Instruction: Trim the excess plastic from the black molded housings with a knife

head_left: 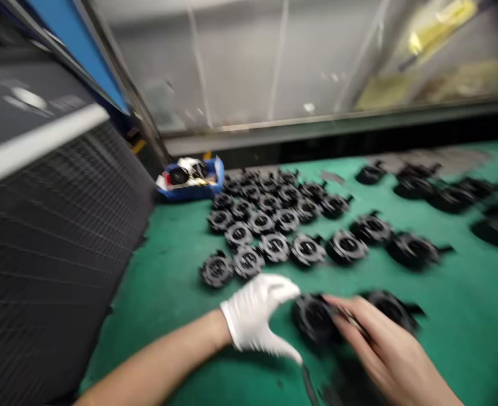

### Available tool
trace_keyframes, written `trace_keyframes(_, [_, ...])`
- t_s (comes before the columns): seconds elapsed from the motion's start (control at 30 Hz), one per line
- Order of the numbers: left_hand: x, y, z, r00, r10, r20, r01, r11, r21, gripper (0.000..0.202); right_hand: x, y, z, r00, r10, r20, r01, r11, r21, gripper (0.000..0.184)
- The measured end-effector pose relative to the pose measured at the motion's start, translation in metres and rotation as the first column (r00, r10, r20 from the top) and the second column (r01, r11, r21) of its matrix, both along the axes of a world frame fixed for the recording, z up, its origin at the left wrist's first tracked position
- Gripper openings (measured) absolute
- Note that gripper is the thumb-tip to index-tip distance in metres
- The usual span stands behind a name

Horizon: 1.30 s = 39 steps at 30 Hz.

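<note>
My left hand (261, 316), in a white glove, is open, with thumb and fingers spread beside a round black part (314, 318). Bare, my right hand (388, 344) is closed around a slim metallic tool (353, 324), whose exact kind is blurred. Its fingertips lie at the right edge of that same round part; whether they touch it I cannot tell. Behind the right hand sits another round black part (386, 307) with a tab sticking out. A dark thin strip (310, 386) is just below my left thumb.
Several ring-shaped black parts (274, 247) stand in rows on the green tabletop (159, 321). More dark parts (452, 194) lie at the far right. A blue bin (189, 193) with mixed items stands at the back left, near a dark ribbed case (62, 270).
</note>
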<state>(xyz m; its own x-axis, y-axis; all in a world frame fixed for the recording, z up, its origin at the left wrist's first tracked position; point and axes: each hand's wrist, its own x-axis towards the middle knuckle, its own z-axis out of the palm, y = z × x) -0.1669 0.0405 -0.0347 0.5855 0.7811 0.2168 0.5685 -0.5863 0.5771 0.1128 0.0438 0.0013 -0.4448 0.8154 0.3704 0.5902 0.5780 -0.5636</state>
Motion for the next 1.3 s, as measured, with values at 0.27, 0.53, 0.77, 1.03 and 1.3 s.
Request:
trace_keyframes(0.27, [-0.011, -0.014, -0.02, 0.988, -0.14, 0.065, 0.137, 0.99, 0.043, 0.128, -0.007, -0.038, -0.002, 0.986, -0.165, 0.011, 0.165, 0.974, -0.157, 0.025])
trace_keyframes(0.53, [-0.014, -0.014, -0.018, 0.984, -0.137, 0.114, 0.134, 0.99, 0.033, 0.126, -0.028, -0.05, -0.001, 0.975, 0.136, -0.173, -0.181, 0.943, -0.279, 0.029])
trace_keyframes(0.77, [-0.015, -0.01, -0.011, 0.978, -0.155, 0.137, 0.164, 0.985, -0.056, 0.111, 0.015, -0.027, 0.0, 0.976, 0.156, 0.153, -0.132, 0.979, -0.156, 0.033])
trace_keyframes(1.03, [-0.018, -0.009, -0.014, 0.978, -0.165, 0.127, 0.171, 0.985, -0.034, 0.12, 0.01, -0.008, -0.002, 0.866, 0.236, 0.44, -0.305, 0.948, 0.092, 0.027])
trace_keyframes(1.3, [-0.017, -0.008, -0.016, 0.979, -0.163, 0.124, 0.166, 0.986, -0.015, 0.119, -0.011, -0.006, 0.006, 0.875, 0.328, 0.356, -0.375, 0.924, 0.071, 0.025])
